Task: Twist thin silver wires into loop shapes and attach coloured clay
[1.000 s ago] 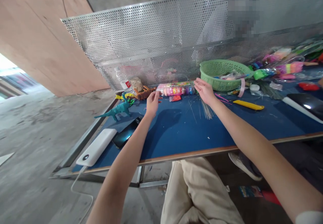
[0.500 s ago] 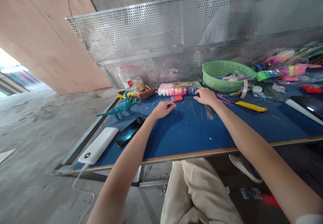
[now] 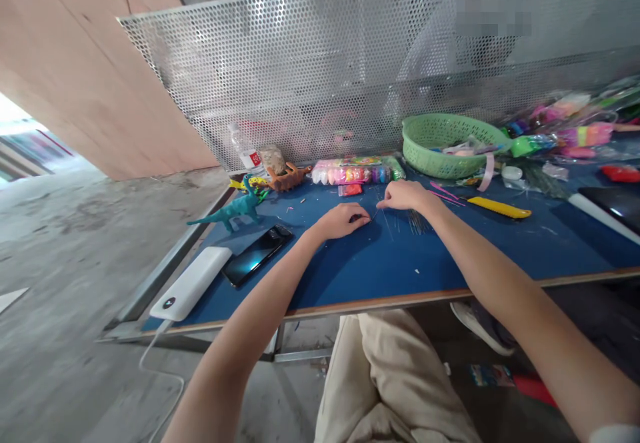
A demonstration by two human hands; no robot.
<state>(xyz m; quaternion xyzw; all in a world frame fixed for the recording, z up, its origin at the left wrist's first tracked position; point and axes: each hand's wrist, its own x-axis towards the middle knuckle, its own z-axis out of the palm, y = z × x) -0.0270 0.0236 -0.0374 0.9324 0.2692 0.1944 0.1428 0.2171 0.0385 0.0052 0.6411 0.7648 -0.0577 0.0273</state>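
Change: both hands have dropped from the row of coloured clay packs (image 3: 353, 174) to the blue tabletop (image 3: 350, 270).
Left hand (image 3: 343, 220): palm down on the tabletop, fingers curled together; whether they pinch anything cannot be told.
Thin metal wires (image 3: 413, 220): scattered flat on the tabletop, fanning between the 2 hands and beneath the right wrist.
Right hand (image 3: 407, 194): fingertips (image 3: 383, 204) drawn together, touching the wire ends; grip unclear.

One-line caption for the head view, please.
Left hand and right hand rest on a blue table beside thin wires, near a clay pack.
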